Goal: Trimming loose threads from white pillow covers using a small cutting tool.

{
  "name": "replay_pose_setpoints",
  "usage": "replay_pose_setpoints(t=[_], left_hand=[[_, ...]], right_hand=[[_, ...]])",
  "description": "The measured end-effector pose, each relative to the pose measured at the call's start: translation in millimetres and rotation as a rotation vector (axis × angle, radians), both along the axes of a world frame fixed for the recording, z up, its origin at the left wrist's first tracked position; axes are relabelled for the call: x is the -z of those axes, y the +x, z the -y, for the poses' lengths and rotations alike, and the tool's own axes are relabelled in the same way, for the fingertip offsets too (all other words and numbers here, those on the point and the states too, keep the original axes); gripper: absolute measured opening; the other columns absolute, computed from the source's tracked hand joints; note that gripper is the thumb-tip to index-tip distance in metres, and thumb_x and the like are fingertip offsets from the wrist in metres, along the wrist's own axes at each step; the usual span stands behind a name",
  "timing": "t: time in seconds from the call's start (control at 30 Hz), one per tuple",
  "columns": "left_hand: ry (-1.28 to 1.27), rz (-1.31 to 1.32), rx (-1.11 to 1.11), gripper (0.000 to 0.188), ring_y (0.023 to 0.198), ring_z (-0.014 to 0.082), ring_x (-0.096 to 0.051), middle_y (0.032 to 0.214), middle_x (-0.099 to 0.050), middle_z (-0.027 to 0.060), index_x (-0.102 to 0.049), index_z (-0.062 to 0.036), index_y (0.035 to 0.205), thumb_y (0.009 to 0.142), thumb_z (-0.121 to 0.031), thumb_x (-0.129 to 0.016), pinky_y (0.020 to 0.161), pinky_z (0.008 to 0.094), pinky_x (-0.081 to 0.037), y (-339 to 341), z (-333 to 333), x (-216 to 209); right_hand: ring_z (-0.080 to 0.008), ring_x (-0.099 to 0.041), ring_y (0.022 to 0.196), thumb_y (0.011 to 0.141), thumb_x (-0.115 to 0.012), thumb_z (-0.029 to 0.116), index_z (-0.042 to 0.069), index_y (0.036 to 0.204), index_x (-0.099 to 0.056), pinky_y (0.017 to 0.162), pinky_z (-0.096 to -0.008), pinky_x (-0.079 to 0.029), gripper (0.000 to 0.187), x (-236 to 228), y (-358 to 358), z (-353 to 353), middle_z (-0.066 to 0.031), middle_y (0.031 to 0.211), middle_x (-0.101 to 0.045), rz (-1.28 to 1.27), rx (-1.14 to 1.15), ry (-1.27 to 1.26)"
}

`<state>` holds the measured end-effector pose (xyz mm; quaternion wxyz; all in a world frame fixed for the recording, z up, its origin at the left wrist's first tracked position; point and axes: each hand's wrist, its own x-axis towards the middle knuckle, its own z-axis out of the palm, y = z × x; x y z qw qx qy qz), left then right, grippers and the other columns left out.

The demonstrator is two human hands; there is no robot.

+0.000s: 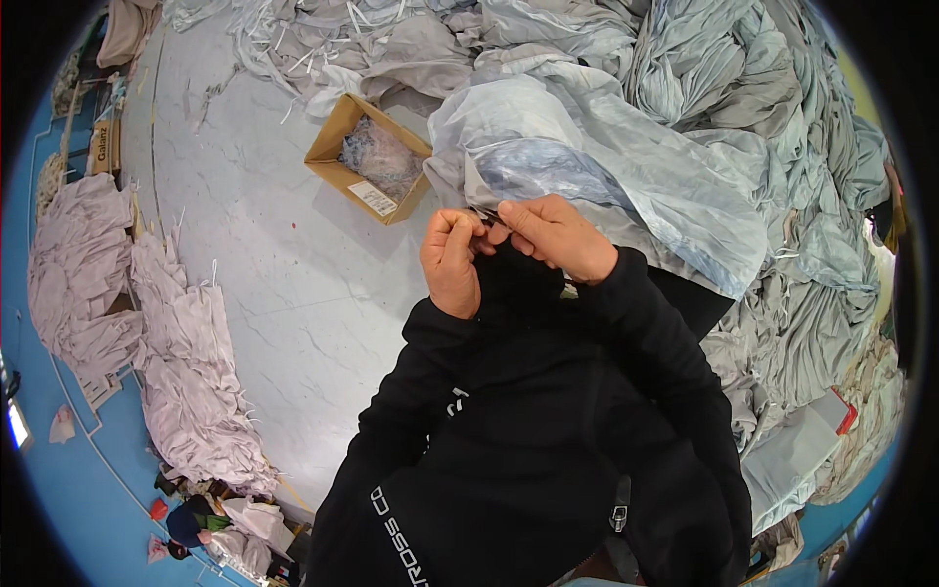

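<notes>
My left hand (453,262) and my right hand (565,238) meet in front of my chest, fingertips almost touching. Both are closed in a pinch. A small dark sliver shows between the fingertips, too small and covered to name. Just beyond them lies a pale blue-grey cloth (558,147) with a bluish patterned stretch, its near corner reaching my fingers; whether they grip it I cannot tell. Left of that cloth stands an open cardboard box (328,144) with a white label, holding a clear plastic bag (381,157) whose contents are unclear.
Heaped grey-green cloth (704,78) covers the table's far side and right. The pale marbled tabletop (284,303) shows on my left. Past its left edge hang pinkish-grey cloth bundles (186,362) over a blue floor (59,489). Someone's dark head (186,520) appears lower left.
</notes>
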<state>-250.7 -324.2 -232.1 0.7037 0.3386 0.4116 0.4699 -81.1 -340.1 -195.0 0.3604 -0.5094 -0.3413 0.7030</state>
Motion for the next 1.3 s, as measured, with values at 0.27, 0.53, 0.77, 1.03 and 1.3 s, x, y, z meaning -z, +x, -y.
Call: replay_pose_setpoints(t=[0.27,0.53,0.77,1.03,1.3], left_hand=[[-0.012,-0.041,0.007,0.014,0.065,0.0083,-0.051,0.082,-0.059,0.0027,-0.054,-0.0055,0.088,0.1,-0.012,-0.05,0.057,0.0212,-0.041,-0.3,0.6,-1.5],[-0.014,-0.088,0.023,0.015,0.065,0.0075,-0.051,0.08,-0.06,0.0025,-0.054,-0.0062,0.087,0.1,-0.012,-0.05,0.056,0.0201,-0.04,1.4,0.2,-1.8],[-0.018,-0.107,0.02,0.015,0.064,0.0074,-0.05,0.078,-0.057,0.0015,-0.053,-0.0065,0.086,0.099,-0.011,-0.05,0.055,0.0195,-0.039,-0.2,0.4,-1.9],[-0.029,0.033,-0.066,0.016,0.063,0.0106,-0.051,0.075,-0.055,0.0046,-0.05,-0.0054,0.084,0.099,-0.008,-0.049,0.053,0.0204,-0.038,-5.0,-7.2,-8.8],[-0.054,0.006,0.013,0.017,0.061,0.0127,-0.051,0.073,-0.051,0.0048,-0.048,-0.0051,0.084,0.1,-0.01,-0.049,0.05,0.0217,-0.037,-15.8,-3.5,-26.6]], right_hand=[[-0.0028,-0.034,0.048,0.099,-0.055,0.044,0.005,0.083,-0.072,0.042,-0.0211,-0.025,0.045,-1.5,2.5,-12.0,0.0055,0.061,-0.047,0.044,-0.076,-0.125],[-0.0026,-0.032,0.045,0.099,-0.055,0.041,0.005,0.081,-0.071,0.04,-0.021,-0.023,0.044,2.3,2.8,-18.3,0.0052,0.06,-0.048,-0.029,-0.04,-0.229],[-0.0025,-0.032,0.045,0.099,-0.057,0.039,0.005,0.08,-0.07,0.039,-0.0206,-0.022,0.041,8.9,-3.2,-18.3,0.0052,0.06,-0.048,-0.047,-0.003,-0.228],[-0.0022,-0.033,0.045,0.1,-0.056,0.037,0.002,0.085,-0.07,0.04,-0.0195,-0.023,0.04,7.0,2.5,-12.2,0.0053,0.061,-0.048,-0.176,0.116,-0.192],[-0.003,-0.039,0.06,0.103,-0.051,0.034,-0.001,0.094,-0.07,0.056,-0.0208,-0.033,0.04,5.3,16.0,25.0,0.0062,0.065,-0.047,0.05,0.063,0.093]])
